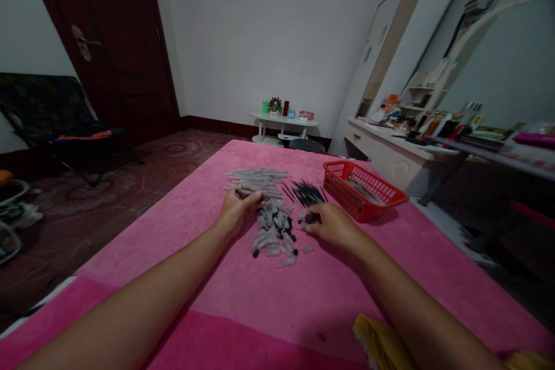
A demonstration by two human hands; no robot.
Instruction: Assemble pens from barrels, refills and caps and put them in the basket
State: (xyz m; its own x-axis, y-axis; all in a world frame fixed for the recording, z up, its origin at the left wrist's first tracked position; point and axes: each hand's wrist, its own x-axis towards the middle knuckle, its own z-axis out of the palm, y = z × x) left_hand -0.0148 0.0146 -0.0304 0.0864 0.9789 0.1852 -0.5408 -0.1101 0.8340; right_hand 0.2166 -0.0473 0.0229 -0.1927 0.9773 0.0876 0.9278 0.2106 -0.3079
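Note:
My left hand point(236, 208) is closed, thumb and fingers pinching a slim pen barrel point(246, 191) with a dark end. Just behind it lies a pile of clear grey pen barrels point(258, 175). My right hand point(332, 224) is closed on a small black piece, perhaps a pen cap point(309, 218), partly covered by the fingers. Between the hands is a heap of clear and black pen caps point(272, 231), a few scattered toward me. Thin black refills point(307, 192) lie fanned out beyond my right hand.
A red plastic basket point(343, 195) holding several pens stands right of the refills. Everything rests on a pink cloth point(225, 300). Yellow fabric point(375, 338) lies under my right forearm. A folding chair point(56, 110), a white side table point(284, 119) and a cluttered dresser point(390, 147) stand around.

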